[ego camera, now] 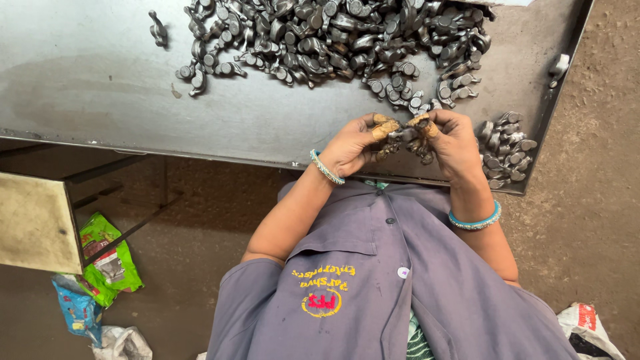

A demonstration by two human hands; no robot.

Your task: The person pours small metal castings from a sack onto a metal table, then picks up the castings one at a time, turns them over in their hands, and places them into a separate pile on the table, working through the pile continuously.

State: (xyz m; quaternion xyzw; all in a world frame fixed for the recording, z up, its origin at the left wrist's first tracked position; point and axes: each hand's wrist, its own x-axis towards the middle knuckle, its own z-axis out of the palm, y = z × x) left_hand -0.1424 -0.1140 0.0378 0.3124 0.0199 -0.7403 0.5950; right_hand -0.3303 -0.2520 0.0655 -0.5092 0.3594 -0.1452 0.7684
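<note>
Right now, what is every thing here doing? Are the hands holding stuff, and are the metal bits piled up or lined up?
Left hand: closed on small metal parts.
Right hand: closed on small metal parts.
Big heap of metal parts: loose, jumbled on the metal table.
Small group of parts: stacked closely at the table edge.
Green packet: lying crumpled on the floor.

Dull grey metal parts (pixel 347 40), turquoise bangles (pixel 475 221), mauve shirt (pixel 400 293)

The small metal part (pixel 405 135) held between both hands is mostly covered by fingers (pixel 383 129), so its shape cannot be told. Beyond the grip, the pile of metal parts (pixel 333 40) and the bench (pixel 100 73) are cut off by the top edge.
</note>
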